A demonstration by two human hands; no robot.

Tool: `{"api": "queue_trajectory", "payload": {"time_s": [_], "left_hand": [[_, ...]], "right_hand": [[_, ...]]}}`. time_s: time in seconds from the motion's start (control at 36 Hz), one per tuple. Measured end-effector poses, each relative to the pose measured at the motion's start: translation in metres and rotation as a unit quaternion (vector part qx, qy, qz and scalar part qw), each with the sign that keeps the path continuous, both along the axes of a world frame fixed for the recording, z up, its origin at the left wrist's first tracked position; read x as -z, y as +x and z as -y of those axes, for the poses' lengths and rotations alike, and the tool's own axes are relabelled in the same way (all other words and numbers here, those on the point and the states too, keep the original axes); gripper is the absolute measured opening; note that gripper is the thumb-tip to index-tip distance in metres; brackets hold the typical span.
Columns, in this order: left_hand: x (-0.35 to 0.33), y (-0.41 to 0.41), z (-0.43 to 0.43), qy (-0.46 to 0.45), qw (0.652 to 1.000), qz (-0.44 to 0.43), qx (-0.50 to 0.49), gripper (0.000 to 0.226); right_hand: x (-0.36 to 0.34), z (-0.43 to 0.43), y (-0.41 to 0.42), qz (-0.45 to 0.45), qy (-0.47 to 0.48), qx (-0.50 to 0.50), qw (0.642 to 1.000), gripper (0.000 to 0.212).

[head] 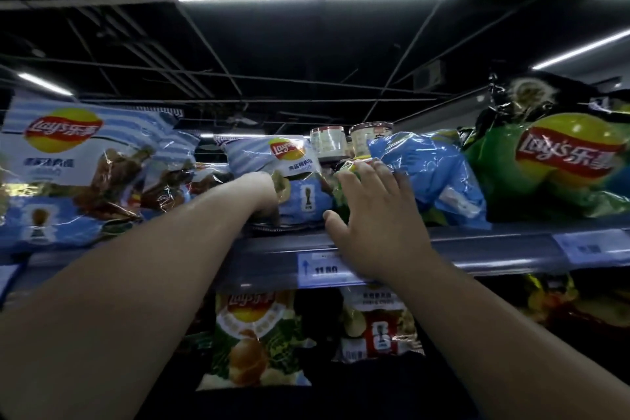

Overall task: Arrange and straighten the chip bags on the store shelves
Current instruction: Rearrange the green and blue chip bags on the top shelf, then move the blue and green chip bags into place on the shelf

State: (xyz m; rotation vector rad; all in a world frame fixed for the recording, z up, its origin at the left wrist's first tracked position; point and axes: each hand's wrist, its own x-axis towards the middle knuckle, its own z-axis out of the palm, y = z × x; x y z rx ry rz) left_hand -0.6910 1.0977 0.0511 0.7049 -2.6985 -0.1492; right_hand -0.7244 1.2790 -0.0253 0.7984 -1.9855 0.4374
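- The large blue-and-white bag [68, 174], far left of the price tag [325, 269], leans out over the shelf edge [494, 245]. A nudge to its row could tip it off the shelf.
- The green bag [562, 164], far right of the tag and above it, also bulges forward. A sideways push on its neighbour could send it sliding out.
- The crumpled blue bag [433, 174], up and right of the tag, lies slumped and twisted. Firm pressure risks crushing the chips inside rather than squaring it.
- The middle bag [293, 181], directly above the tag, stands upright between both hands. Uneven pulls could twist it or drag it over the edge.
- The right hand [371, 215], just above the tag, lies flat with fingers straight and thumb spread, pressing the bags beside the middle one. If it slips, bags go backward.
- The left hand [262, 194], up and left of the tag, reaches in beside the middle bag. Its fingers are hidden, so I cannot tell its grip.
- Two tubs [341, 141], behind and above the tag, could be toppled by bags shoved back.
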Motion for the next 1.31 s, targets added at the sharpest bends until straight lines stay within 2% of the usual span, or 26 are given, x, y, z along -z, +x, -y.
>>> {"api": "queue_trajectory", "payload": {"time_s": [0.17,0.22,0.28,0.33,0.39,0.44,0.5,0.53,0.56,0.61,0.67,0.75,0.81,0.83,0.89,0.94,0.97,1.03,1.08,1.14,1.22,1.28,1.31], "left_hand": [[0.006,0.023,0.006,-0.048,0.995,-0.090,0.008,0.049],[0.009,0.033,0.015,-0.060,0.989,-0.128,0.036,0.048],[0.013,0.045,0.024,-0.086,0.979,-0.166,0.078,0.040],[0.018,0.059,0.030,-0.099,0.968,-0.202,0.114,0.035],[0.021,0.072,0.033,-0.105,0.955,-0.232,0.151,0.032],[0.025,0.083,0.037,-0.103,0.944,-0.252,0.184,0.031],[0.032,0.092,0.043,-0.090,0.940,-0.257,0.205,0.038],[0.036,0.095,0.046,-0.087,0.940,-0.255,0.209,0.042],[0.040,0.099,0.049,-0.088,0.940,-0.255,0.211,0.042],[0.048,0.103,0.057,-0.091,0.937,-0.264,0.208,0.038],[0.052,0.107,0.064,-0.069,0.936,-0.276,0.208,0.037],[0.056,0.112,0.074,-0.031,0.946,-0.259,0.193,0.026],[0.057,0.116,0.079,-0.013,0.951,-0.251,0.181,0.022],[0.057,0.118,0.080,0.003,0.951,-0.250,0.185,0.021],[0.058,0.124,0.080,0.046,0.944,-0.255,0.206,0.021],[0.061,0.132,0.078,0.046,0.941,-0.252,0.219,0.026],[0.063,0.136,0.077,0.029,0.944,-0.244,0.220,0.028],[0.066,0.142,0.076,-0.018,0.951,-0.229,0.206,0.029],[0.069,0.143,0.078,-0.069,0.957,-0.230,0.166,0.030],[0.071,0.142,0.081,-0.107,0.948,-0.265,0.138,0.032],[0.073,0.140,0.082,-0.178,0.904,-0.358,0.151,0.047],[0.072,0.136,0.079,-0.233,0.881,-0.378,0.161,0.063],[0.070,0.134,0.076,-0.228,0.882,-0.377,0.165,0.065]], "right_hand": [[-0.003,0.001,0.000,0.014,0.014,-0.034,0.999,0.062],[-0.007,0.002,0.003,0.022,0.008,-0.044,0.999,0.068],[-0.013,0.003,0.007,0.040,-0.017,-0.075,0.996,0.077],[-0.022,0.003,0.014,0.078,-0.090,-0.149,0.982,0.079],[-0.034,0.007,0.020,0.151,-0.193,-0.251,0.937,0.086],[-0.049,0.014,0.023,0.257,-0.278,-0.335,0.863,0.116],[-0.064,0.021,0.024,0.361,-0.316,-0.390,0.786,0.135],[-0.069,0.025,0.023,0.402,-0.312,-0.409,0.757,0.134],[-0.073,0.028,0.020,0.428,-0.296,-0.425,0.740,0.122],[-0.075,0.035,0.017,0.449,-0.270,-0.435,0.732,0.069],[-0.073,0.040,0.010,0.455,-0.295,-0.443,0.714,0.034],[-0.069,0.037,-0.004,0.442,-0.397,-0.449,0.667,0.005],[-0.065,0.034,-0.010,0.451,-0.419,-0.450,0.647,0.008],[-0.062,0.034,-0.008,0.475,-0.396,-0.446,0.647,0.004],[-0.057,0.037,0.001,0.524,-0.309,-0.421,0.673,0.027],[-0.054,0.044,0.010,0.513,-0.215,-0.402,0.727,0.051],[-0.053,0.047,0.015,0.498,-0.181,-0.393,0.751,0.056],[-0.053,0.053,0.023,0.482,-0.152,-0.377,0.776,0.050],[-0.054,0.058,0.027,0.470,-0.144,-0.363,0.792,0.030],[-0.055,0.068,0.031,0.440,-0.121,-0.355,0.816,0.020],[-0.052,0.091,0.039,0.397,-0.095,-0.353,0.842,0.032],[-0.052,0.104,0.046,0.374,-0.064,-0.357,0.853,0.034],[-0.051,0.108,0.047,0.365,-0.049,-0.360,0.857,0.030]]}}
